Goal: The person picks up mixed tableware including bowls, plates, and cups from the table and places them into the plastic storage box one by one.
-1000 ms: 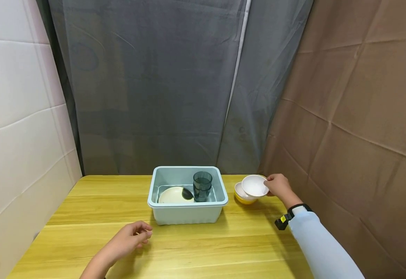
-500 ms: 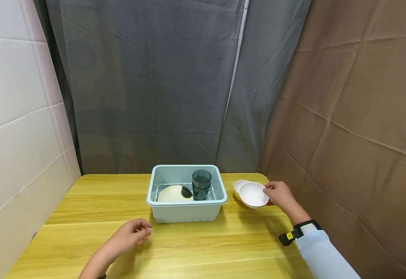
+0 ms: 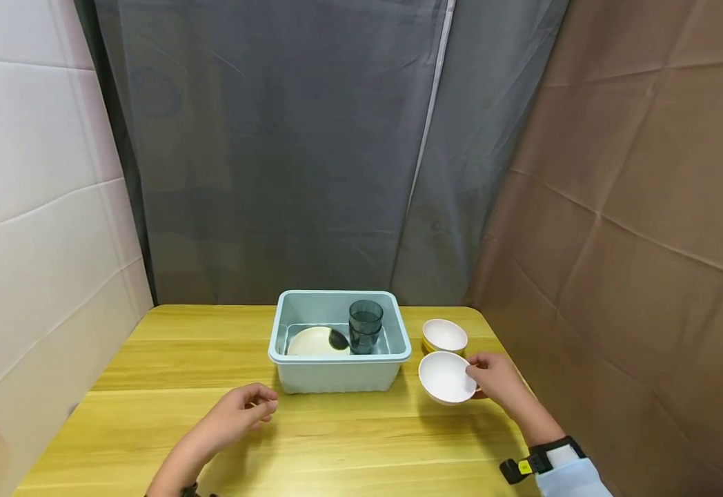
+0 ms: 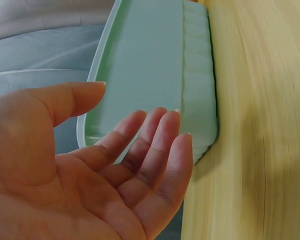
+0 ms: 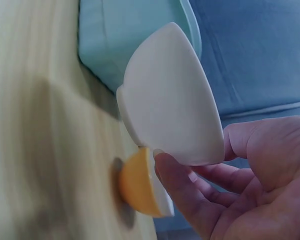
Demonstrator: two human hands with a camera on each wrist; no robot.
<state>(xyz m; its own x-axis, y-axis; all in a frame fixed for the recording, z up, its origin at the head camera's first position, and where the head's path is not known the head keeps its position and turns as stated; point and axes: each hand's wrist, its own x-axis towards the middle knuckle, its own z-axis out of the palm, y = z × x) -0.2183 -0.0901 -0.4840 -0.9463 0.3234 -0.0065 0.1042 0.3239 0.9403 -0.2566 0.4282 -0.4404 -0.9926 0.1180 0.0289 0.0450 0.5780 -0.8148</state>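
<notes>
My right hand (image 3: 497,379) pinches the right rim of a white bowl (image 3: 446,378) between thumb and fingers. In the right wrist view this bowl (image 5: 167,100) hangs above the table, its base towards the wood. Just behind it stands another bowl, yellow outside and white inside (image 3: 445,334); its yellow side (image 5: 138,185) shows in the right wrist view. My left hand (image 3: 237,414) hovers in front of the pale blue-green basin (image 3: 339,376), holding nothing. Its fingers are relaxed and slightly bent, the palm (image 4: 85,195) visible in the left wrist view.
Inside the basin lie a cream plate with a dark patch (image 3: 314,342) and two stacked dark glass tumblers (image 3: 365,327). The wooden table (image 3: 337,442) ends at a grey curtain (image 3: 274,172). A brown cloth (image 3: 616,276) hangs at the right, a white one (image 3: 45,207) at the left.
My right hand has brought the white bowl away from the yellow one, towards the near side of the table. The yellow bowl now shows more fully. My left hand has barely moved.
</notes>
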